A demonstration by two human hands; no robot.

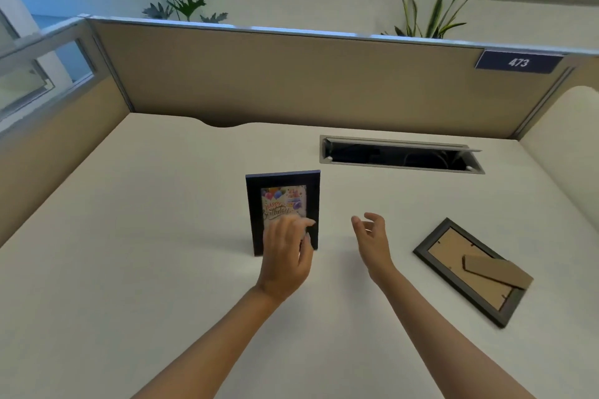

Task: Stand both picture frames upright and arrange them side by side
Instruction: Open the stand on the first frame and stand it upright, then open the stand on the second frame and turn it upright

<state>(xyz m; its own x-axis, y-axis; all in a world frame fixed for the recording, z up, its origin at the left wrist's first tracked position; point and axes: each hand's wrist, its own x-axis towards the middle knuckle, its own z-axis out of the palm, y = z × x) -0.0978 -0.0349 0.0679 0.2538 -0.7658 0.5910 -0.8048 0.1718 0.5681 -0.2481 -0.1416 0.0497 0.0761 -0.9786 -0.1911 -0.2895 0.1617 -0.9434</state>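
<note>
A black picture frame (282, 194) with a birthday card inside stands upright near the middle of the white desk, facing me. My left hand (287, 256) hovers in front of its lower half with fingers apart, hiding that part; whether it touches the frame is unclear. My right hand (372, 240) floats open just right of the frame, clear of it. A second dark frame (470, 272) lies face down at the right, its brown cardboard back and folded stand showing.
An open cable tray slot (402, 155) is cut into the desk behind the frames. Beige cubicle partitions (291, 81) wall the desk at the back and both sides. Plants stand behind the back partition.
</note>
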